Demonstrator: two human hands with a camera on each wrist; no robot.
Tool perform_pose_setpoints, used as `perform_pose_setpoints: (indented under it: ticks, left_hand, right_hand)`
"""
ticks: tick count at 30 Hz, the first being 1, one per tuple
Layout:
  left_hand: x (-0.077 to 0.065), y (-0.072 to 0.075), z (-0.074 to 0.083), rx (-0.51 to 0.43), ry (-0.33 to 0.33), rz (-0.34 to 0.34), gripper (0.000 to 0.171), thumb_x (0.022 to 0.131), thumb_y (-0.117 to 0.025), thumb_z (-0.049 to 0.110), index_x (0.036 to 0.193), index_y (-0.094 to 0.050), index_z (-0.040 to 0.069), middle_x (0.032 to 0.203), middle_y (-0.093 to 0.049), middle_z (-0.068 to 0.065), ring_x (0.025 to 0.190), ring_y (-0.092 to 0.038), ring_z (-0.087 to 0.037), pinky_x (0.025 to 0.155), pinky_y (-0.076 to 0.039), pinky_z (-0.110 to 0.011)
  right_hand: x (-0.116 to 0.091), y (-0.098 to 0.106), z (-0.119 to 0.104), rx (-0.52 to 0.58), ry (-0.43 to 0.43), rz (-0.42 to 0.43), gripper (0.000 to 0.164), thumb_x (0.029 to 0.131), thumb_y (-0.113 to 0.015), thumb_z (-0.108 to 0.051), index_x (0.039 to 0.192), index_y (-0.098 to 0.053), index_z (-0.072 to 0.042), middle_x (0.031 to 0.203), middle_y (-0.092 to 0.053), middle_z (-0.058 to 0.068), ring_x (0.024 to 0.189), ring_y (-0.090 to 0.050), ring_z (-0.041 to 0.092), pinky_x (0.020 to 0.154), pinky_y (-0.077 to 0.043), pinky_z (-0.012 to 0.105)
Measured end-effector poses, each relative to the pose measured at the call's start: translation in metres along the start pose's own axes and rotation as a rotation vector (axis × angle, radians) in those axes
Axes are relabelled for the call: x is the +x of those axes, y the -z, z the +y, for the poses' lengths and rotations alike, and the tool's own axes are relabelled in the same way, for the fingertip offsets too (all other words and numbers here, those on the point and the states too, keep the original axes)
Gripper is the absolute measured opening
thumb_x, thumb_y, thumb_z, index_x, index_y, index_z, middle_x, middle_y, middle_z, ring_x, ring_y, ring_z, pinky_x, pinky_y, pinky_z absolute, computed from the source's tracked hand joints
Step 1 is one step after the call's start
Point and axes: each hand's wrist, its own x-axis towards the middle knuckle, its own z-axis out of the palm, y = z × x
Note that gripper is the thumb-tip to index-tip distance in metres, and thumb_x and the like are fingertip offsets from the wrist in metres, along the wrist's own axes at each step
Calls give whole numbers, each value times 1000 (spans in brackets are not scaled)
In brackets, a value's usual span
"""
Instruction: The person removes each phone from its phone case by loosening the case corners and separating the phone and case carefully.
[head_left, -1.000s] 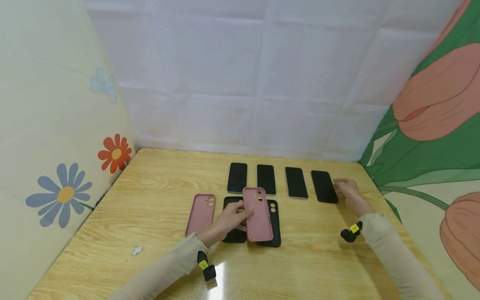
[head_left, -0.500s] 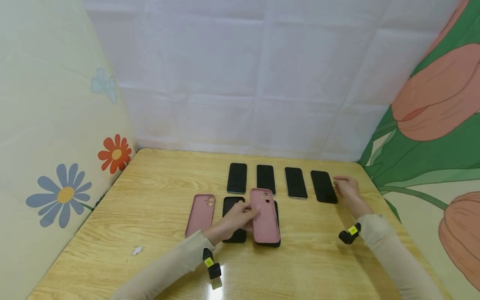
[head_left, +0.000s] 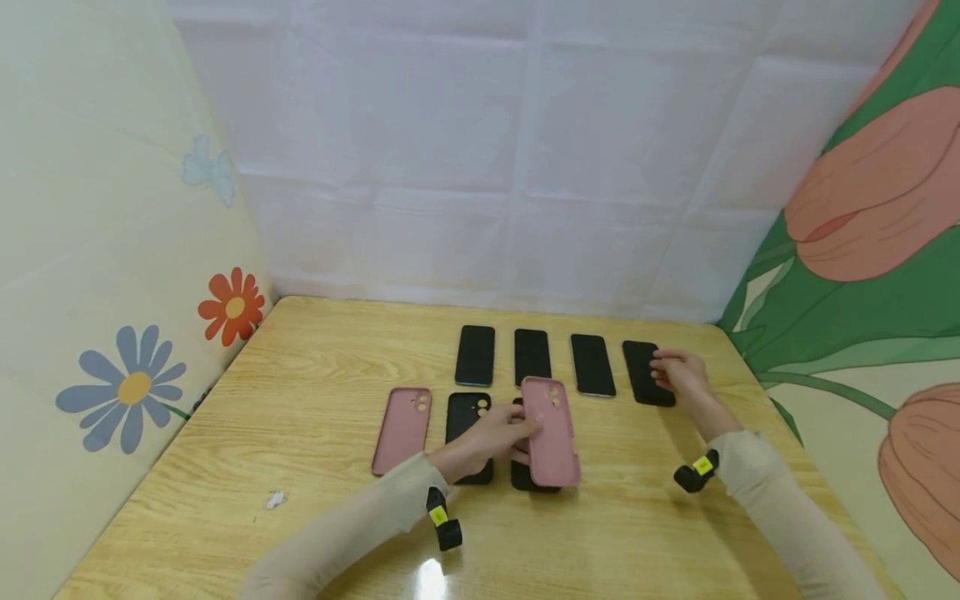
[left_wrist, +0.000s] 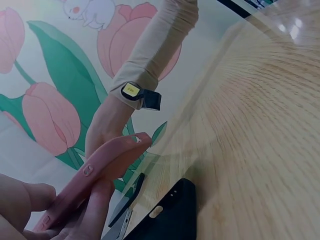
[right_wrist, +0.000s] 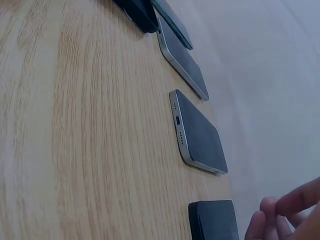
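My left hand (head_left: 491, 437) pinches a pink phone case (head_left: 551, 442) by its left edge, tilted above the table. In the left wrist view, thumb and fingers lie on either side of that case (left_wrist: 100, 172). Partly hidden beneath it is a black phone case (head_left: 525, 482); another black phone case (head_left: 463, 412) lies left of it, partly behind my hand. My right hand (head_left: 684, 377) hovers with loosely bent fingers at the right side of the rightmost black phone (head_left: 643, 375). In the right wrist view the fingers (right_wrist: 270, 207) look apart from this phone (right_wrist: 216, 220).
Three more dark phones lie in a row at the back: the left one (head_left: 475, 356), the middle one (head_left: 532, 348) and the right one (head_left: 592, 365). A second pink case (head_left: 401, 433) rests at left. A white scrap (head_left: 274, 500) lies on the wooden table (head_left: 630, 542).
My left hand has carried the pink case to the right, uncovering more of the left black case. The right hand has shifted slightly left, over the rightmost phone's edge.
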Motion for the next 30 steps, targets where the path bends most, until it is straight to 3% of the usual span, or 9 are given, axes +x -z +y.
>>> perform_pose_setpoints:
  ticks: [6, 20, 30]
  left_hand:
    - [9, -8, 5, 3, 7, -44, 29, 102, -54, 11, 124, -59, -6, 102, -71, -15, 88, -70, -25, 74, -60, -36]
    - [25, -24, 2, 8, 30, -34, 28, 98, -58, 9, 122, -62, -5, 97, -72, -16, 82, -71, -23, 70, -61, -37]
    - [37, -41, -3, 16, 37, -85, 26, 100, -55, 9, 120, -62, -7, 96, -71, -12, 87, -71, -22, 73, -60, -34]
  right_hand:
    - [-3, -6, -3, -73, 3, -25, 35, 103, -46, -5, 135, -46, 9, 80, -61, -14, 69, -60, 2, 67, -55, 20]
    - [-5, -13, -5, -62, 21, -74, 29, 102, -49, -5, 128, -50, 8, 80, -63, -12, 68, -61, 3, 65, -55, 21]
    - [-6, -13, -3, -73, 14, -78, 31, 102, -49, -5, 129, -49, 9, 77, -63, -14, 68, -61, 3, 65, -55, 20]
